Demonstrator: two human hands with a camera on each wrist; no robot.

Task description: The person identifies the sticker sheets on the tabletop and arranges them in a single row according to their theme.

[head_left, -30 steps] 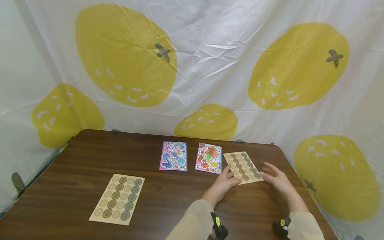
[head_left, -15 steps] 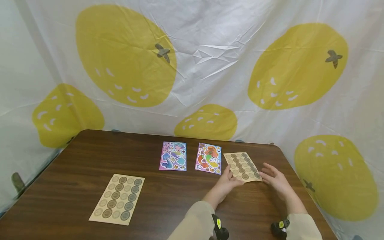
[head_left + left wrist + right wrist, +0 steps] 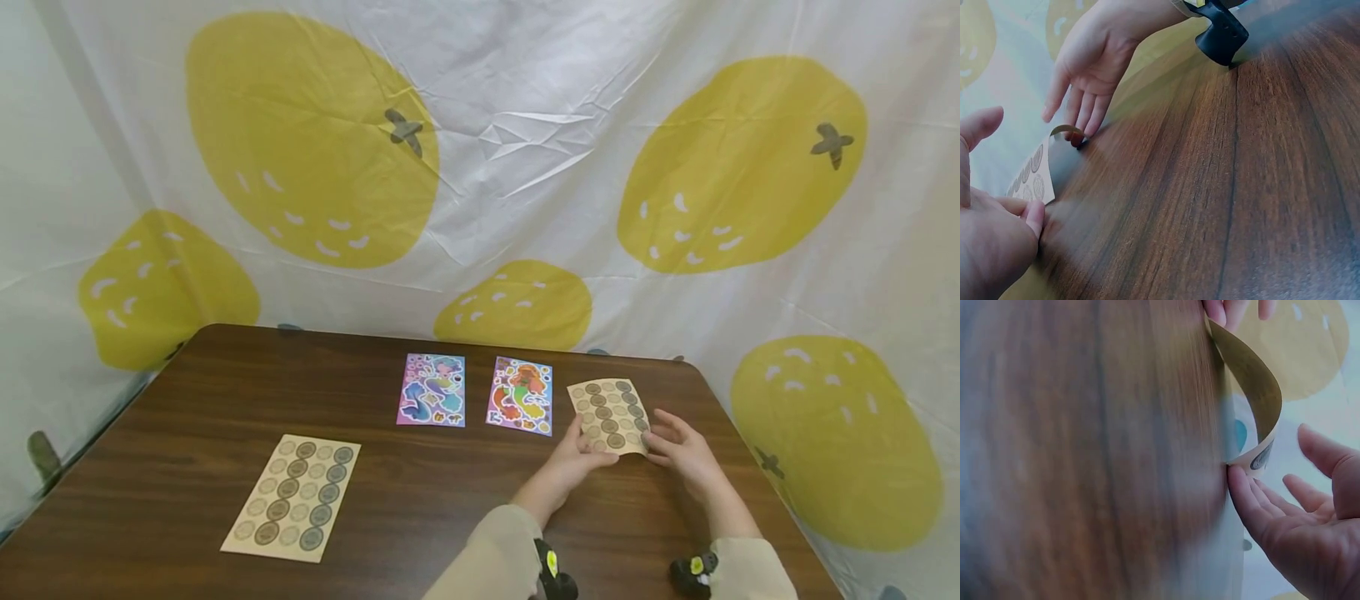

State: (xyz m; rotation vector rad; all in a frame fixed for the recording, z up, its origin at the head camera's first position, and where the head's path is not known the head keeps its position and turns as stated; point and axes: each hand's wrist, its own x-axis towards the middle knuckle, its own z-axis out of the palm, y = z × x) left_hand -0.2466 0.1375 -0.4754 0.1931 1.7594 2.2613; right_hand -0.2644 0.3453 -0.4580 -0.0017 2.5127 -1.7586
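Note:
A tan sheet of round, coin-like stickers (image 3: 611, 408) lies between my hands at the table's right side. It bows upward, and the arch shows side-on in the right wrist view as a curved strip (image 3: 1259, 381). My left hand (image 3: 562, 471) has its fingertips at the sheet's left edge, thumb held apart. Against the opposite edge, the fingertips of my right hand (image 3: 688, 457) touch the sheet, and that thumb also stands away from it. Neither hand is closed round the paper.
A second tan sticker sheet (image 3: 291, 497) lies flat at the table's left. Toward the back are a blue-purple mermaid sticker sheet (image 3: 431, 390) and an orange-green mermaid sticker sheet (image 3: 521, 396). Behind the brown table (image 3: 420, 500) hangs a lemon-print curtain (image 3: 510, 167).
Both hands have drawn closer together. The tan sheet between them has gone from flat to bowed and turned slightly, its far edge shifting a little right.

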